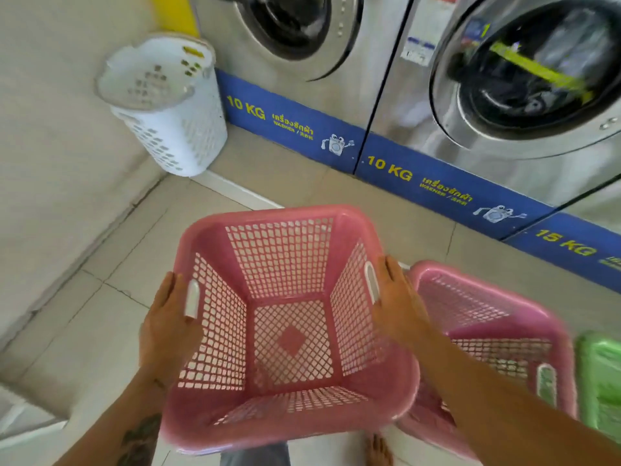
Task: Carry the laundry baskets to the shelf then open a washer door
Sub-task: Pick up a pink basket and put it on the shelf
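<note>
Held basket (289,327): between left hand (168,327) and right hand (398,311), one on each side rim.
Second basket (497,334): just right of right hand.
Round hamper (164,105): far ahead-left of grip, beside washers (386,105).
Washers: ahead, beyond floor (84,314).

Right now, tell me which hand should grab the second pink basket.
Probably the right hand. It grips the right side of the held pink basket, and the second pink basket sits directly beside it. The left hand is on the far side.
</note>
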The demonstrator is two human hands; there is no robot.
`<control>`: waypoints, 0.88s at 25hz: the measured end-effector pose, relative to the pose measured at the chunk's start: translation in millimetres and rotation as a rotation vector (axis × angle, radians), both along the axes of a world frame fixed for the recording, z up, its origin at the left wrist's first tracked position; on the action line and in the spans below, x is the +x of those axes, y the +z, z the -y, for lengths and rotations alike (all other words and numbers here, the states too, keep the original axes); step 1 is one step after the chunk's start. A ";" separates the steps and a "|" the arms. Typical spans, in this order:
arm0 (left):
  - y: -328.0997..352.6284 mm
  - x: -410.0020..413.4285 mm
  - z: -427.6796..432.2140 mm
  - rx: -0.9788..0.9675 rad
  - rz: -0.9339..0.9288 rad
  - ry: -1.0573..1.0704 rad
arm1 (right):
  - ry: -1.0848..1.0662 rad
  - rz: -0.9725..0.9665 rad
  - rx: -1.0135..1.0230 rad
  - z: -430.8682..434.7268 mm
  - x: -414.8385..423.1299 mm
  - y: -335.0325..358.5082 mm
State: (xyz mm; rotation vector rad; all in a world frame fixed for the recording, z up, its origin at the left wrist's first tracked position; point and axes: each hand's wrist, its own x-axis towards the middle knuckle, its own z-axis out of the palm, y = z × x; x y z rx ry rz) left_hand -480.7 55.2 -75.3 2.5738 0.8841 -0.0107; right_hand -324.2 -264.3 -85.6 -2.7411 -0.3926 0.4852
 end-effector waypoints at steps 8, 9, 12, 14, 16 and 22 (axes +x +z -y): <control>128.5 -212.7 103.6 0.050 0.131 0.353 | 0.443 0.122 0.099 14.4 -87.6 121.7; 135.8 -243.8 111.5 0.062 0.124 0.409 | 0.502 0.114 0.120 7.5 -104.5 132.9; 157.2 -342.2 133.8 0.108 0.140 0.579 | 0.696 0.106 0.106 -24.9 -168.3 168.2; 169.4 -404.3 144.4 0.113 0.159 0.685 | 0.816 0.112 0.110 -47.6 -217.6 185.3; 184.4 -471.2 153.9 0.141 0.203 0.804 | 0.933 0.123 0.128 -73.7 -275.3 199.2; 213.6 -680.1 178.8 0.232 0.300 1.085 | 1.171 0.184 0.182 -147.7 -475.1 224.6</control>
